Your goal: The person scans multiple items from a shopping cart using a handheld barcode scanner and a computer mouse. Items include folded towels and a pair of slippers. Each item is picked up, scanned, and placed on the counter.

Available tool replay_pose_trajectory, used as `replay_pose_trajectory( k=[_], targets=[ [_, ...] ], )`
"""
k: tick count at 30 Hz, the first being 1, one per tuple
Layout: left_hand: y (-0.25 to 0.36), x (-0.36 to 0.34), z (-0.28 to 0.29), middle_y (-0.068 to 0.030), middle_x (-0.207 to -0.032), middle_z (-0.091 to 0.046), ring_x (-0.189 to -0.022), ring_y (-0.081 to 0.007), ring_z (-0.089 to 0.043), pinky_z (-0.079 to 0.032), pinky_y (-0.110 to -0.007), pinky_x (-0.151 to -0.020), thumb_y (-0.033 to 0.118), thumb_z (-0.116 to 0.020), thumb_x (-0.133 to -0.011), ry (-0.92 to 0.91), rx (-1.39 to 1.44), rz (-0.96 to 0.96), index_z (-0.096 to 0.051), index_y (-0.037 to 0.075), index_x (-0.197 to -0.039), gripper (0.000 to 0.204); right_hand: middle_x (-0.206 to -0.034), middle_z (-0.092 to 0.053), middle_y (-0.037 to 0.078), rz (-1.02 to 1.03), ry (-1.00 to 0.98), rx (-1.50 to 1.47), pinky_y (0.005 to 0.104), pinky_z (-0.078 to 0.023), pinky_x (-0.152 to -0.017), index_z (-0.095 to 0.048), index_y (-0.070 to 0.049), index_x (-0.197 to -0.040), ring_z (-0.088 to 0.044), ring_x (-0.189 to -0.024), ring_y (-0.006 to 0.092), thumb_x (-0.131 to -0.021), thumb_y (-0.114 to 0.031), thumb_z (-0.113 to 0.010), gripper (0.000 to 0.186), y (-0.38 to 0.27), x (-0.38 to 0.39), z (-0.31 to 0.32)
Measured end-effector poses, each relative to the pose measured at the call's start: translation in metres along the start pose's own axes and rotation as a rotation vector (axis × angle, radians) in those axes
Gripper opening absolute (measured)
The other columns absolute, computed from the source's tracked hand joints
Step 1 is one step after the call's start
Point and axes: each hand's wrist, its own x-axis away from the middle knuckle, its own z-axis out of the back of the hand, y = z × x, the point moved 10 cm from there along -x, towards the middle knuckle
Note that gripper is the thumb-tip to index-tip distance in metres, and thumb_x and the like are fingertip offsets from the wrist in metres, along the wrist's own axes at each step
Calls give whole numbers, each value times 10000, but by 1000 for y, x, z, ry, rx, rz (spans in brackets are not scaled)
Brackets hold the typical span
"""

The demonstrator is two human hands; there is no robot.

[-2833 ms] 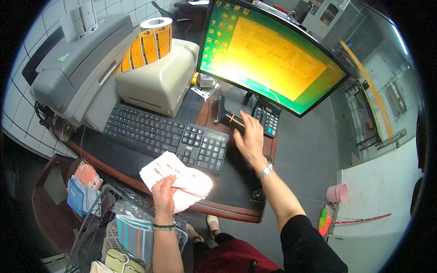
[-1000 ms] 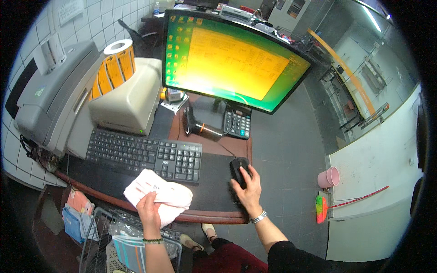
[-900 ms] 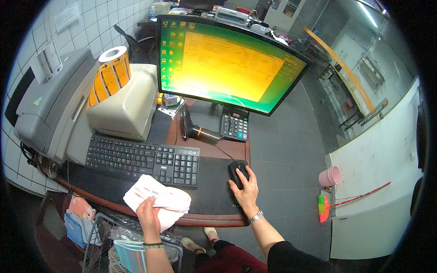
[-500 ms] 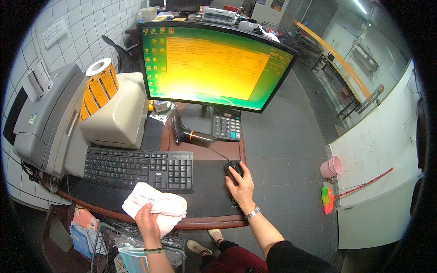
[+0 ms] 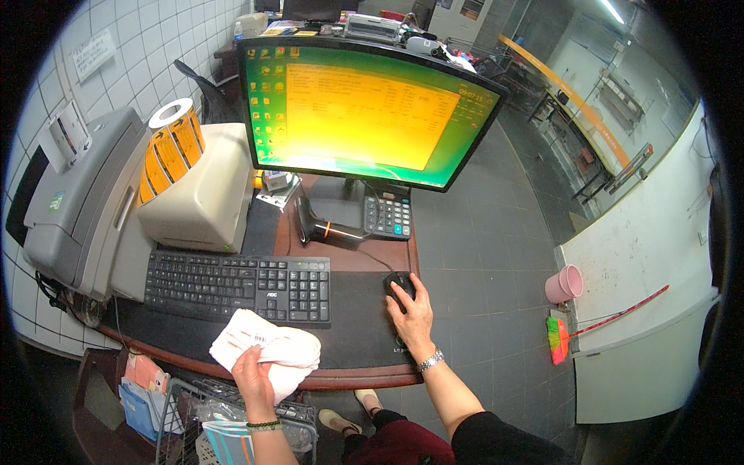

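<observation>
My left hand grips a folded white cloth with a small printed tag, resting at the desk's front edge below the black keyboard. My right hand rests over a black mouse on the dark desk mat, fingers curved onto it. Above them stand a monitor showing a yellow window on green, a calculator, and a black barcode scanner.
A grey printer and a beige label printer with an orange label roll fill the left side. A wire basket holds folded fabrics below. On the floor right, a pink bucket and a broom.
My right hand has moved down from near the scanner onto the mouse. My left hand still holds the cloth. The view has shifted, with the desk appearing lower.
</observation>
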Motion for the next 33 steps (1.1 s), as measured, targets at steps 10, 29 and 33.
replay_pose_trajectory(
  k=[10,29,33],
  targets=[
    [0,1,-1,-118,-945,-614,-880,-201,-622,-560,-346,-791,51,-577,-888,3,10,8,-604,-82,-917,139,-1297,-492,229,46,57,51,400,-504,-877,-669,-129,-1091,-553,-1107,366,-759,-187,-713,340,-6,-2,6],
    [3,3,-3,-135,-943,-617,-876,-209,-626,-557,-341,-791,58,-574,-893,0,18,-11,-600,-94,-914,156,-1318,-476,215,-10,43,53,408,-495,-895,-671,-141,-1100,-533,-1136,362,-778,-200,-702,329,-1,-2,5],
    [2,3,-2,-126,-941,-615,-879,-203,-623,-554,-340,-794,62,-576,-894,10,3,-8,-603,-86,-918,153,-1316,-477,214,-19,26,71,409,-497,-891,-671,-141,-1095,-530,-1138,361,-776,-197,-703,326,-1,-2,4]
  ],
)
